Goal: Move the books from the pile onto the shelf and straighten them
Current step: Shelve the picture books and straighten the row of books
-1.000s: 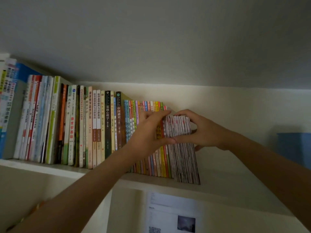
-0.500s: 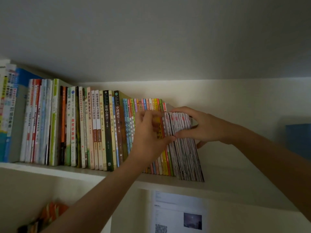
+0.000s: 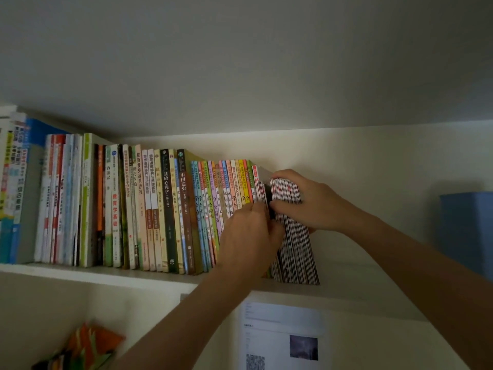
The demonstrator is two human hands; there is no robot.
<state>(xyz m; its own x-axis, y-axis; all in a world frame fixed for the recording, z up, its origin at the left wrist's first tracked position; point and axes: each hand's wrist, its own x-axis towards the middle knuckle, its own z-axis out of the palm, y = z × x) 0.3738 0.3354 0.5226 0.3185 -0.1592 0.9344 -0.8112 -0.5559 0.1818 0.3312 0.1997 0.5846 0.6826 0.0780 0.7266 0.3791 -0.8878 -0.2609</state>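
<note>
Thin books [image 3: 294,244]: upright on the shelf [image 3: 106,275], right end of the row.
Right grip [image 3: 306,201]: my fingers curl over their tops.
Left grip [image 3: 250,236]: pinching spines just left of them.

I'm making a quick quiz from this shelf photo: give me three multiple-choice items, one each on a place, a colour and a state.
1. Where on the shelf does the stack of thin booklets stand?
A. at the right end of the row of books
B. at the left end
C. lying flat on top of the row

2. What colour is the box at the far right?
A. red
B. blue
C. yellow

3. What is the right hand doing?
A. hanging idle
B. pressing flat on the wall
C. gripping the top of the booklets

Answers: 1 A, nothing stands beyond them; 2 B, its face is blue; 3 C, fingers curl over their top edge.
</note>
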